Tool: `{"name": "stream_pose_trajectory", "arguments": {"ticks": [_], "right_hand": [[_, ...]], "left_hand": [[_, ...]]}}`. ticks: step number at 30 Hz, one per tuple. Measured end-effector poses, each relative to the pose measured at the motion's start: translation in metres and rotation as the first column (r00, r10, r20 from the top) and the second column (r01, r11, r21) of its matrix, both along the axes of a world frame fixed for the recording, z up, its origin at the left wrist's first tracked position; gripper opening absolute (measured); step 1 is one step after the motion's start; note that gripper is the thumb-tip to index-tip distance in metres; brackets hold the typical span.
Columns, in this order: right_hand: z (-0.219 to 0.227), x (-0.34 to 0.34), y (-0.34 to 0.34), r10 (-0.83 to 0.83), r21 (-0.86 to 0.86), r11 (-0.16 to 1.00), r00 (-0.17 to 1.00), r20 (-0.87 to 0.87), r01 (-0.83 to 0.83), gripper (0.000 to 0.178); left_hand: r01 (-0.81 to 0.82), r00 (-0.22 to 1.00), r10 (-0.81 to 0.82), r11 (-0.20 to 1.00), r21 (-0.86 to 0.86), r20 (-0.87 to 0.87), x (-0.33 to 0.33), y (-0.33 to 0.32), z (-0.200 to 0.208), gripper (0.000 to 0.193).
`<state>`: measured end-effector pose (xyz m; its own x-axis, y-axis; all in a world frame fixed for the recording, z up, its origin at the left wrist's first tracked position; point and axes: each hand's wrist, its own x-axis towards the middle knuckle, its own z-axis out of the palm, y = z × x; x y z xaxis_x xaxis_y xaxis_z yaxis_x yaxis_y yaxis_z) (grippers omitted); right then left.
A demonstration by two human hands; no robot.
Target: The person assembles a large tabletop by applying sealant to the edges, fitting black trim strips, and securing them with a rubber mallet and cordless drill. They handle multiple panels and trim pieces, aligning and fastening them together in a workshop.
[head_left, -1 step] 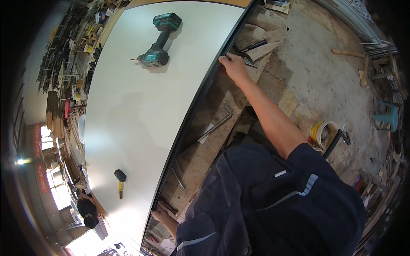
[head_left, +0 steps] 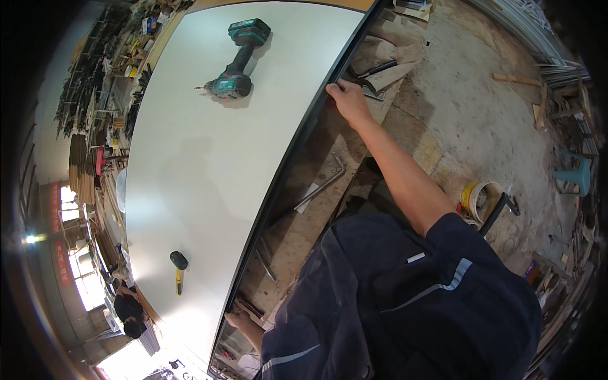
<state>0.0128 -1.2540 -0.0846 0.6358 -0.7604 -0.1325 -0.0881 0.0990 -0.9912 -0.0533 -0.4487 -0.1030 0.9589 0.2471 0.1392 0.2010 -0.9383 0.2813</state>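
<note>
A large white panel (head_left: 209,145) with a dark edge strip (head_left: 278,180) lies in front of me. At the upper end of that strip my right hand (head_left: 350,101) is closed on the edge, thumb on top and fingers partly hidden beneath. My left hand (head_left: 239,316) grips the same strip near its lower end; most of its fingers are hidden. On the panel rest a teal and black cordless drill (head_left: 233,85), lying on its side, and a mallet (head_left: 178,261) with a black head and yellow handle. Neither hand touches these tools.
Below the strip is a lower wooden shelf (head_left: 297,237) with a bent metal bar (head_left: 323,183) and cloth. A bucket (head_left: 486,196) and a teal stool (head_left: 575,174) stand on the concrete floor to the right. Stacked stock lines the left wall, where another person (head_left: 130,311) bends over.
</note>
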Motion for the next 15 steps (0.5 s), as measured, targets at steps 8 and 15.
{"name": "stream_pose_trajectory", "arguments": {"ticks": [8,15], "right_hand": [[-0.011,0.003,-0.005,-0.094,-0.162,0.983,0.996,-0.006,0.092,0.041],[-0.011,0.011,0.003,-0.04,-0.101,0.994,0.997,-0.065,0.033,0.034]], "left_hand": [[0.04,0.998,-0.019,0.924,-0.38,0.058,0.017,-0.025,-0.009,0.028],[-0.004,0.997,0.044,0.866,-0.5,0.067,-0.001,0.015,-0.005,0.036]]}}
